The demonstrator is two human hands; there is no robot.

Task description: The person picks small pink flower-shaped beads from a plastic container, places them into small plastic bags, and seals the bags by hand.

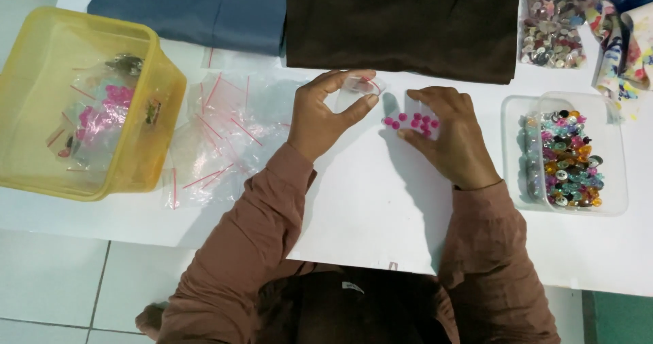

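We see the left hand holding a small clear bag pinched between thumb and fingertips, near the far edge of the white sheet. Just beside it, the right hand lies fingers together, its fingertips touching a cluster of pink buttons on the sheet.

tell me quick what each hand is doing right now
Left hand: closed on a small clear bag, pinched between thumb and fingers.
Right hand: open, fingers resting beside the pink buttons on the white sheet.
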